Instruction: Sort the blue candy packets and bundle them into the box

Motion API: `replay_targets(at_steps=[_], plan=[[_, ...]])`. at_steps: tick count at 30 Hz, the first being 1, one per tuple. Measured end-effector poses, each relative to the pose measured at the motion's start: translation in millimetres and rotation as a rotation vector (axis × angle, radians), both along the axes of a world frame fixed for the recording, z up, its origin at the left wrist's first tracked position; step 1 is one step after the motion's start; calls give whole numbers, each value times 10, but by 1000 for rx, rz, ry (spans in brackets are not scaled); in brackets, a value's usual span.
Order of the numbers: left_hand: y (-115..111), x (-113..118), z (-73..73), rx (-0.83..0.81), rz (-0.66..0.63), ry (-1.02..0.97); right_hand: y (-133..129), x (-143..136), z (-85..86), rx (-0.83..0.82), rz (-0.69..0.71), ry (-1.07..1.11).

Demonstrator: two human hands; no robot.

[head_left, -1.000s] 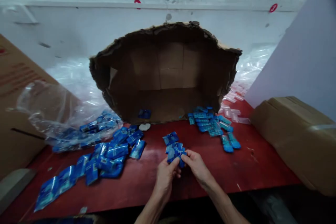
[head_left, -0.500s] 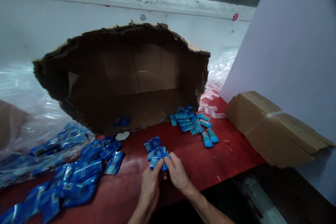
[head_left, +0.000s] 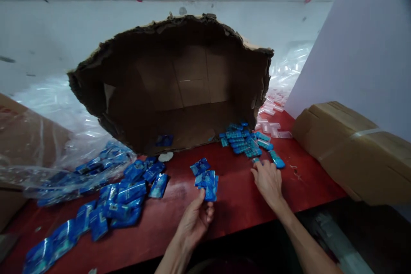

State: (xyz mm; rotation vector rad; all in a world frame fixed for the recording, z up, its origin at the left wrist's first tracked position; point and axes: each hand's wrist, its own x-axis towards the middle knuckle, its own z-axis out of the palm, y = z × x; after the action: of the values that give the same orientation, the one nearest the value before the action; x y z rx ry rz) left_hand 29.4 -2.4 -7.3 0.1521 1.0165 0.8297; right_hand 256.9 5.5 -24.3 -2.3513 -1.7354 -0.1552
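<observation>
My left hand [head_left: 196,218] pinches a dark-blue foil packet [head_left: 210,193] between thumb and fingers, low over the front of the red table. Against it and just beyond lie more blue packets [head_left: 199,166], some overlapping. Off to the right, my right hand [head_left: 268,180] rests at the near edge of a heap of small light-blue tube-shaped packs [head_left: 247,142]. Its fingers curl down over a pack that they mostly hide. Another light-blue pack [head_left: 276,159] lies just beside those fingers.
A torn-edged cardboard box [head_left: 186,90] opens toward me on the red table [head_left: 234,209]. Blue packets [head_left: 123,201] spread at left, some in clear plastic [head_left: 51,180]. Clear small pieces [head_left: 272,128] lie behind the heap. A closed carton [head_left: 353,150] stands at right.
My right hand has left the packet that both hands were at and moved right to the light-blue heap. My left hand keeps hold of a blue packet. The camera view has shifted.
</observation>
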Motion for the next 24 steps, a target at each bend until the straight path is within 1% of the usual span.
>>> replay_targets(at_steps=[4,5,8,9,11,13,14,16,18,20,24], plan=[[-18,-50,13,-47,-3,-72,-51,-273,-91,60,200,203],[-21,-60,13,-48,-8,-78,-50,-305,-113,72,223,245],[-22,-77,2,-60,-33,-67,-26,-301,-134,74,220,348],[-21,-78,-4,-72,-33,-53,-22,-287,-113,61,235,409],[-17,-72,-19,-98,-14,-21,-39,-285,-15,44,305,594],[-16,-62,-32,-107,5,-3,-96,-342,140,56,398,775],[-17,-56,-35,-102,9,-1,-136,-390,225,67,446,831],[-20,-46,-31,-95,8,-5,-216,-504,370,64,563,872],[-24,-36,-15,-101,7,-11,-273,-605,451,49,649,857],[-25,-30,9,-106,14,-26,-295,-665,465,47,674,811],[-20,-33,42,-109,29,-59,-289,-683,419,51,656,728]])
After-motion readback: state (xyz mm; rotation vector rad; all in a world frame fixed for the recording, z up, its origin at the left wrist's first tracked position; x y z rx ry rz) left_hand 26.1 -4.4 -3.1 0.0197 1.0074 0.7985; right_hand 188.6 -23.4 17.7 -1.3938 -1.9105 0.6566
